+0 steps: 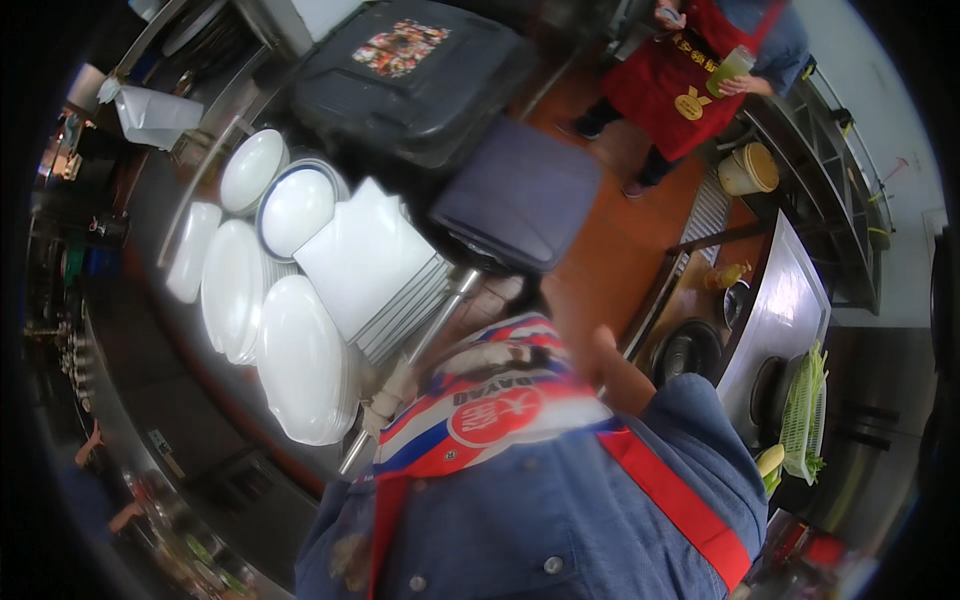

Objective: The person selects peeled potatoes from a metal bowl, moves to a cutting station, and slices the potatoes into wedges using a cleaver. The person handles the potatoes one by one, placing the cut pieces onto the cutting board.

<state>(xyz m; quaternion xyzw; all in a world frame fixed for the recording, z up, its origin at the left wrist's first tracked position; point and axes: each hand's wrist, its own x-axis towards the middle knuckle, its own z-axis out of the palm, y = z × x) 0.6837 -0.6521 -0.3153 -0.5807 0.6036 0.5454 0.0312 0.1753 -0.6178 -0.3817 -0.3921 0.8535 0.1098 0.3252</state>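
Observation:
My right hand [602,346] is low beside my apron [517,420], blurred, with the sleeve pushed up; its fingers cannot be made out. My left hand is out of view. In front of me to the left are stacks of white dishes: square plates [371,255], oval plates [300,352], further oval plates [232,289] behind them, a blue-rimmed bowl [298,210] and a round white bowl [253,171]. A narrow white dish [193,251] lies at their far left. A metal rail [450,304] runs between the plates and me, with a pale cloth [388,401] around it.
Ahead are a large black lidded bin [412,82] and a smaller bin with a grey lid [521,195]. A person in a red apron [667,90] stands ahead right, holding a container of green liquid [727,73]. At right are a steel counter [784,289], a green basket of vegetables [808,412] and a bucket [748,169].

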